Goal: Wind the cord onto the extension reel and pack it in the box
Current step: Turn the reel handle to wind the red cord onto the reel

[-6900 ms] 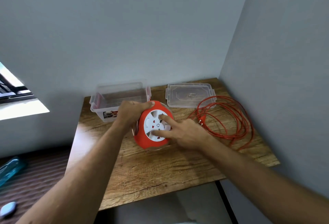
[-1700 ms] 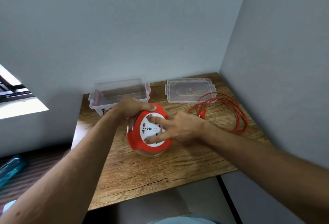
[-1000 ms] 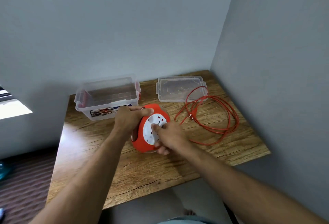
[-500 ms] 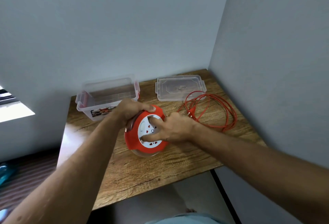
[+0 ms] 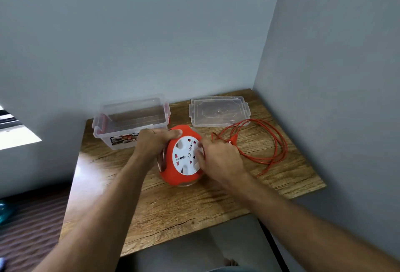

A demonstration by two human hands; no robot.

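Observation:
A round red extension reel [image 5: 173, 174] with a white socket face [image 5: 184, 157] stands tilted on the wooden table [image 5: 184, 207]. My left hand [image 5: 153, 144] grips its upper left rim. My right hand [image 5: 218, 159] rests on the white face at its right side, fingertips pressed into the face's recesses. A loose red cord [image 5: 270, 142] lies in loops to the right of the reel, its plug end [image 5: 232, 141] just past my right knuckles. Behind the reel sits the open clear plastic box [image 5: 129, 124].
The box's clear lid [image 5: 218, 110] lies flat at the back right, touching the cord loops. Grey walls close the table at the back and right. The table's front edge [image 5: 194, 237] drops to the floor; a striped floor area lies at left.
My right hand has turned on the white face, from pointing left across it to gripping its right side. The cord loops have shifted and drawn a little closer to the reel. The view moved slightly.

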